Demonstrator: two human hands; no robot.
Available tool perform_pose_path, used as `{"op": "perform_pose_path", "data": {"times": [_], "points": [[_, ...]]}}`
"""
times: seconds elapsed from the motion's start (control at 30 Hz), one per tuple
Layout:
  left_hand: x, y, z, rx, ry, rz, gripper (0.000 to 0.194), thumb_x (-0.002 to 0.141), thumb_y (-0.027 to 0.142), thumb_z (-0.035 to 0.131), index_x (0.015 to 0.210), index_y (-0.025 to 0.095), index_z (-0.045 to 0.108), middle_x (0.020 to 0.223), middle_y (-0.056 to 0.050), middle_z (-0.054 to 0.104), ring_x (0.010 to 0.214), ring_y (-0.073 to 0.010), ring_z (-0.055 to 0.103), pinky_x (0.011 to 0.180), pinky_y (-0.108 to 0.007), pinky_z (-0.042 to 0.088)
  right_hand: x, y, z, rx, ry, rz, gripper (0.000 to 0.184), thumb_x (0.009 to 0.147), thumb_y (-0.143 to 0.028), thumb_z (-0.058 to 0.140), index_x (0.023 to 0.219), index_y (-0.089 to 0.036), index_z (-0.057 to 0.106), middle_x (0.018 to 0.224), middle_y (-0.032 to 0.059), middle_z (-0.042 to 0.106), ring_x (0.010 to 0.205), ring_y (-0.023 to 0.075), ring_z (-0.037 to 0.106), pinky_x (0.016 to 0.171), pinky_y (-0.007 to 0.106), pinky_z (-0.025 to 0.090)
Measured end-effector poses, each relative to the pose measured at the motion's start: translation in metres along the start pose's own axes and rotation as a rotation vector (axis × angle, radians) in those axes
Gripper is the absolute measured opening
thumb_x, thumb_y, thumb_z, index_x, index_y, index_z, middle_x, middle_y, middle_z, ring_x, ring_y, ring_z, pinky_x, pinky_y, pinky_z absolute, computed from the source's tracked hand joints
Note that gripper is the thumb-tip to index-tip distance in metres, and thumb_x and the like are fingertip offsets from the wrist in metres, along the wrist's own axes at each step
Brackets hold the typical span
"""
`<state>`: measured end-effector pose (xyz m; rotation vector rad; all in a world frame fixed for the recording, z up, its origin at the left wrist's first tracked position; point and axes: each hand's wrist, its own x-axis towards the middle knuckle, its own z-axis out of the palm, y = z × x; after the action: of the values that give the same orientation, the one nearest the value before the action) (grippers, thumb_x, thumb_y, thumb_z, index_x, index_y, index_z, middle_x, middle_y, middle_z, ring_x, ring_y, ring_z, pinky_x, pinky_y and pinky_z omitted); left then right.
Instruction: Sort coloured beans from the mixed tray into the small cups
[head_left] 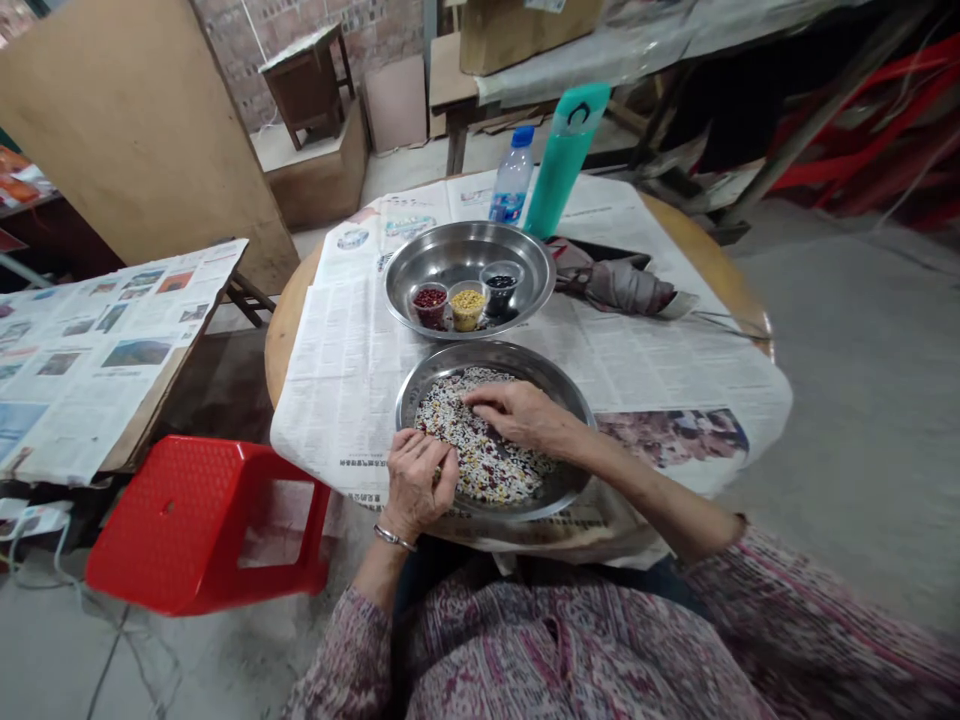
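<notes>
A steel basin (pixel 551 372) in front of me holds a spread of mixed white, yellow, dark red and black grains and beans (pixel 499 472). Over the middle of it, my right hand (pixel 517 412) reaches in with its fingers pinched together at the beans. At the basin's left rim rests my left hand (pixel 421 480), fingers curled closed; whatever lies inside them is hidden. Just beyond stands a second steel basin (pixel 442 250) with three small clear cups: dark red beans (pixel 430 303), yellow beans (pixel 466 306) and black beans (pixel 501 283).
Newspaper (pixel 337 370) covers the round table. Behind the far basin stand a water bottle (pixel 512 180) and a tall teal bottle (pixel 566 165). A grey folded umbrella-like bundle (pixel 626 285) lies to the right. A red stool (pixel 180 520) and another newspaper-covered table (pixel 112 350) are at left.
</notes>
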<state>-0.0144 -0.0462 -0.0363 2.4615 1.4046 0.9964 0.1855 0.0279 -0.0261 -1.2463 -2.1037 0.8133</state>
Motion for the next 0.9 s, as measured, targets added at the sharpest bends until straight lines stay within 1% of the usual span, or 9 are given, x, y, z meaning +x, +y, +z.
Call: {"op": "perform_pose_path", "data": {"times": [0.13,0.27,0.37,0.47,0.53,0.6,0.67,0.77,0.9], "points": [[0.001,0.000,0.000,-0.001,0.007,0.015,0.023,0.095,0.020,0.046,0.073,0.020,0.055,0.067,0.000,0.060,0.070,-0.0154,0.056,0.087,-0.035,0.042,0.010,0.021,-0.004,-0.196,0.224,0.090,0.027,0.086,-0.023,0.052,0.101,-0.019,0.074,0.094,0.0077,0.073,0.085,0.0210,0.067,0.082,0.036,0.053],[0.002,0.000,0.001,-0.010,-0.010,0.004,0.019,0.094,0.020,0.048,0.079,0.021,0.059,0.072,-0.001,0.064,0.073,-0.0164,0.058,0.089,-0.037,0.042,0.012,0.023,0.004,-0.387,0.286,0.042,0.027,0.090,-0.032,0.054,0.106,-0.019,0.071,0.103,0.0116,0.067,0.098,0.0270,0.061,0.088,0.045,0.052],[0.002,-0.001,0.000,-0.029,-0.004,-0.006,0.015,0.094,0.019,0.047,0.086,0.021,0.060,0.080,-0.003,0.066,0.081,-0.0185,0.059,0.088,-0.038,0.043,0.009,0.005,0.020,-0.390,0.219,-0.071,0.029,0.092,-0.037,0.055,0.110,-0.020,0.068,0.109,0.0126,0.064,0.105,0.0284,0.057,0.091,0.048,0.051],[0.001,-0.001,0.001,-0.051,0.038,-0.022,0.014,0.093,0.020,0.047,0.092,0.021,0.061,0.091,-0.006,0.066,0.091,-0.0212,0.059,0.088,-0.039,0.045,-0.001,-0.017,0.032,-0.307,0.074,-0.255,0.023,0.091,-0.028,0.057,0.111,-0.021,0.067,0.110,0.0106,0.063,0.106,0.0254,0.056,0.091,0.044,0.052],[-0.001,-0.001,0.001,-0.062,0.055,-0.036,0.013,0.093,0.020,0.047,0.093,0.021,0.061,0.095,-0.007,0.066,0.093,-0.0220,0.058,0.088,-0.040,0.046,-0.011,-0.023,0.033,-0.254,-0.019,-0.360,0.021,0.089,-0.021,0.058,0.108,-0.022,0.067,0.108,0.0090,0.063,0.104,0.0235,0.057,0.088,0.042,0.054],[-0.001,-0.001,0.000,-0.065,0.042,-0.044,0.014,0.094,0.021,0.047,0.093,0.021,0.061,0.094,-0.007,0.066,0.093,-0.0220,0.057,0.088,-0.040,0.046,-0.019,-0.019,0.027,-0.242,-0.064,-0.407,0.018,0.087,-0.021,0.060,0.104,-0.023,0.067,0.107,0.0082,0.064,0.102,0.0230,0.057,0.087,0.042,0.054],[0.000,-0.001,-0.001,-0.065,0.011,-0.036,0.015,0.094,0.021,0.047,0.092,0.021,0.062,0.093,-0.006,0.067,0.092,-0.0218,0.058,0.088,-0.041,0.045,-0.025,-0.008,0.016,-0.268,-0.033,-0.391,0.015,0.088,-0.025,0.061,0.101,-0.024,0.069,0.107,0.0080,0.065,0.102,0.0237,0.058,0.088,0.045,0.054],[0.001,0.000,-0.002,-0.076,-0.021,-0.016,0.016,0.094,0.020,0.048,0.092,0.022,0.064,0.093,-0.004,0.070,0.092,-0.0205,0.059,0.091,-0.041,0.043,-0.030,0.014,-0.001,-0.346,0.096,-0.282,0.016,0.089,-0.030,0.059,0.100,-0.023,0.070,0.107,0.0090,0.065,0.103,0.0256,0.058,0.089,0.047,0.053],[0.001,-0.001,-0.001,-0.074,-0.011,-0.001,0.018,0.095,0.019,0.048,0.084,0.022,0.062,0.084,-0.002,0.070,0.084,-0.0179,0.061,0.093,-0.040,0.043,-0.029,0.027,-0.012,-0.363,0.209,-0.187,0.017,0.090,-0.026,0.054,0.096,-0.022,0.070,0.096,0.0087,0.066,0.096,0.0251,0.059,0.084,0.044,0.054]]}}
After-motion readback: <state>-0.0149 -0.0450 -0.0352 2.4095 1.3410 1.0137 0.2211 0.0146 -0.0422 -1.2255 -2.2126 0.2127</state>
